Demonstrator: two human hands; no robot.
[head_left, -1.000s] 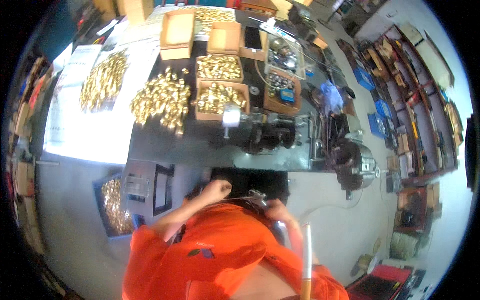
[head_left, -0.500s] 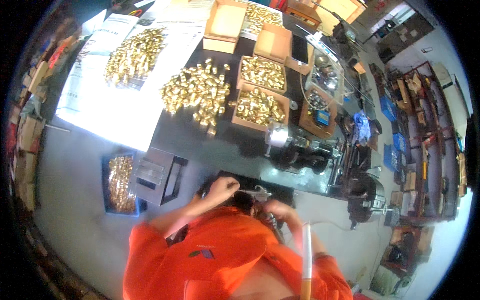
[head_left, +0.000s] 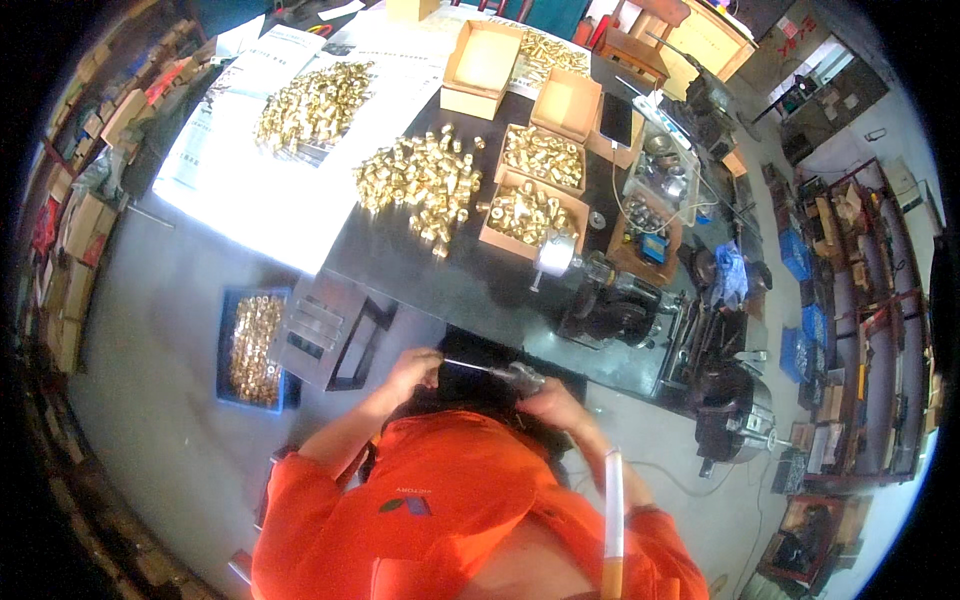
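Note:
My right hand (head_left: 552, 402) is wrapped round a grey metal hand tool (head_left: 522, 377) with a long thin rod, low in front of my lap. The rod points left toward my left hand (head_left: 414, 370), whose fingers are pinched together at its tip. Whatever lies inside that pinch is hidden. Behind the tool is a black surface (head_left: 470, 352) at the bench edge. On the dark bench beyond my hands lies a loose pile of brass fittings (head_left: 420, 185). Two cardboard boxes (head_left: 508, 243) of similar fittings stand right of it.
A blue crate (head_left: 224, 375) of brass parts sits at left beside a grey metal stand (head_left: 310, 330). More brass parts (head_left: 318, 105) lie on newspaper (head_left: 215, 190). A bench machine (head_left: 610, 310) stands at right. A cigarette (head_left: 613, 510) juts into the near foreground.
The tool has come up into clearer view in my right hand, its rod now reaching my left hand. My left hand has shifted left. The whole view has tilted slightly.

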